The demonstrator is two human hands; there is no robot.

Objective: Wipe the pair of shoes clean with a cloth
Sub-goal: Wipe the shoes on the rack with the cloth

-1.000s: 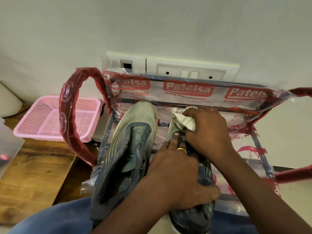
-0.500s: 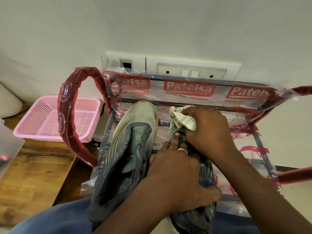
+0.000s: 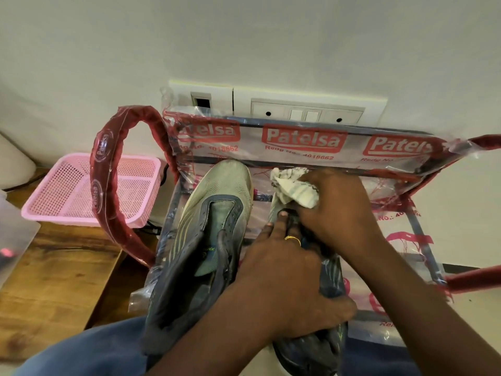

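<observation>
Evidently little has shifted: the right hand (image 3: 339, 207) still clenches the bunched cloth (image 3: 295, 188) against the far toe of the right shoe (image 3: 332, 272), which the left hand (image 3: 287, 280) grips mid-length. Toe wiping likely continues, and the left shoe (image 3: 217, 202) waits alongside.

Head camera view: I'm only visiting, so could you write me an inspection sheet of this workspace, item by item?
Surface: clear plastic bag with red handles, printed Patelsa, lies under both shoes; wooden table at left.
Job's things: uncovered shoe on the left; held shoe mostly hidden; cloth bunched at its toe.
Clutter: pink basket; clear container at the left edge.
Hands: left hand holds the held shoe; right hand grips the cloth.
Cables: dark cord, it seems, beside the basket.
Surroundings: white wall; switch panel.
</observation>
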